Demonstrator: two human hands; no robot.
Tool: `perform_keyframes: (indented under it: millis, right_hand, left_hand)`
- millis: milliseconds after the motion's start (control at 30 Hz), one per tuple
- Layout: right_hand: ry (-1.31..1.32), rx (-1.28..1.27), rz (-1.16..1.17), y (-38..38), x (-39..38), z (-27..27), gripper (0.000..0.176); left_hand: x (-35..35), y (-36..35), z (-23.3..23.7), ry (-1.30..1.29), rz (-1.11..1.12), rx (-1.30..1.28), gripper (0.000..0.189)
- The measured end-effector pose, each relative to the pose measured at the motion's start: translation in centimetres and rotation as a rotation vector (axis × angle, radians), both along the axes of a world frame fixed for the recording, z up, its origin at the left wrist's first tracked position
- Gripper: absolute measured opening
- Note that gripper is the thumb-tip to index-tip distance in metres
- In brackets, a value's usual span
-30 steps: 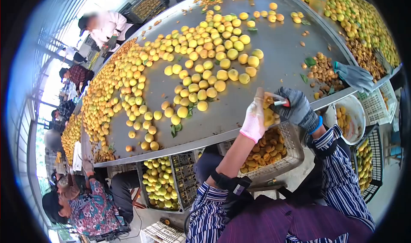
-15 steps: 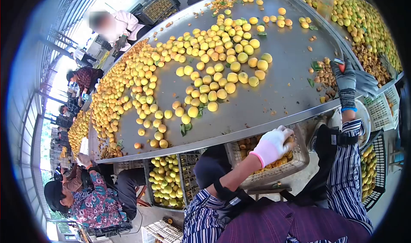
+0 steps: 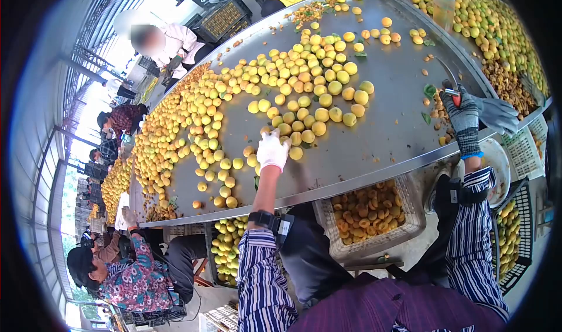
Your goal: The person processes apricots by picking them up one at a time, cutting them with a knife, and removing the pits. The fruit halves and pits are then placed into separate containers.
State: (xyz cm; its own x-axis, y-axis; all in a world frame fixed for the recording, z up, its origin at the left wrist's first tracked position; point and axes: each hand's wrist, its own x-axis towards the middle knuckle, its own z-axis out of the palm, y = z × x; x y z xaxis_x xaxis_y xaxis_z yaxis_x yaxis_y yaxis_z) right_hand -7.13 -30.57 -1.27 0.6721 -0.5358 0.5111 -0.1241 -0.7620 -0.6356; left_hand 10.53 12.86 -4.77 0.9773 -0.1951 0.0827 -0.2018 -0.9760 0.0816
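My left hand (image 3: 273, 150), in a white glove with a pink cuff, reaches over the metal table (image 3: 374, 139) at the near edge of the yellow fruit pile (image 3: 304, 77). Its fingers curl down against fruits; whether one is gripped is hidden. My right hand (image 3: 462, 118), in a grey glove with a blue edge, is wrapped round the red handle of a curved blade (image 3: 449, 68) at the table's right side. Pits and scraps (image 3: 439, 106) lie beside it, with a green leaf (image 3: 429, 91). A loose grey glove (image 3: 495, 115) lies to its right.
Below the table edge stands a crate of halved fruit (image 3: 367, 212). Another fruit heap (image 3: 497, 39) and a bottle (image 3: 444, 7) are beyond the right divider. A co-worker in a floral top (image 3: 137, 285) sits at the left; others work farther along.
My left hand has moved from above the halved-fruit crate up and left to the fruit pile. My right hand has shifted slightly down and left, and the curved blade now shows more clearly.
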Motion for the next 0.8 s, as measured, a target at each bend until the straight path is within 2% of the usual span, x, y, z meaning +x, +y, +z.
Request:
perform_keyframes:
  millis: [100, 200, 333, 400, 433, 500, 533, 567, 633, 667, 700, 767, 800]
  right_hand:
    - [-0.083, 0.156, 0.095, -0.2, 0.7, -1.0, 0.031]
    - [-0.026, 0.11, 0.056, 1.5, 0.2, 0.7, 0.029]
    - [-0.052, 0.089, 0.094, 0.9, 1.0, -0.7, 0.029]
    - [-0.051, 0.16, 0.126, 1.1, 1.1, -0.9, 0.029]
    - [-0.052, 0.163, 0.127, 1.3, 1.1, -0.8, 0.029]
    - [-0.083, 0.099, 0.153, 1.8, 1.0, -0.4, 0.029]
    - [-0.086, 0.101, 0.154, 2.0, 0.9, -0.3, 0.029]
    - [-0.046, 0.092, 0.125, 2.1, 0.8, -0.2, 0.029]
    - [-0.007, 0.086, 0.097, 2.1, 0.7, 0.0, 0.029]
    - [-0.019, 0.089, 0.104, 1.9, 0.6, 0.0, 0.03]
    - [-0.029, 0.092, 0.114, 1.8, 0.6, -0.3, 0.03]
    - [-0.067, 0.168, 0.165, 0.3, 1.0, -2.3, 0.03]
    - [-0.069, 0.143, 0.155, 0.1, 0.8, -2.2, 0.03]
  left_hand:
    - [1.6, 0.4, -1.0, 0.008, 0.028, -0.038, 0.041]
    - [1.6, 0.3, -0.5, 0.091, 0.049, 0.011, 0.04]
    - [0.2, 0.5, 0.2, 0.108, 0.079, 0.18, 0.044]
    - [0.1, 1.3, 0.2, 0.167, 0.16, 0.008, 0.048]
    - [0.3, 1.9, -0.3, 0.166, 0.161, 0.011, 0.048]
    - [1.1, 3.8, -2.6, 0.123, 0.031, -0.121, 0.057]
    - [0.2, 3.9, -2.2, 0.144, 0.038, -0.289, 0.057]
    - [-0.3, 4.3, -1.9, 0.14, 0.036, -0.287, 0.057]
    - [-0.6, 6.2, -2.7, -0.029, -0.089, -0.472, 0.055]
    - [-2.9, 5.8, -0.2, -0.068, -0.066, -0.562, 0.053]
    - [-3.6, 7.3, 0.1, -0.155, -0.094, -0.502, 0.05]
    - [-5.5, 10.8, 1.1, -0.102, -0.065, -0.77, 0.047]
    - [-7.7, 11.9, 3.1, -0.129, -0.027, -0.708, 0.045]
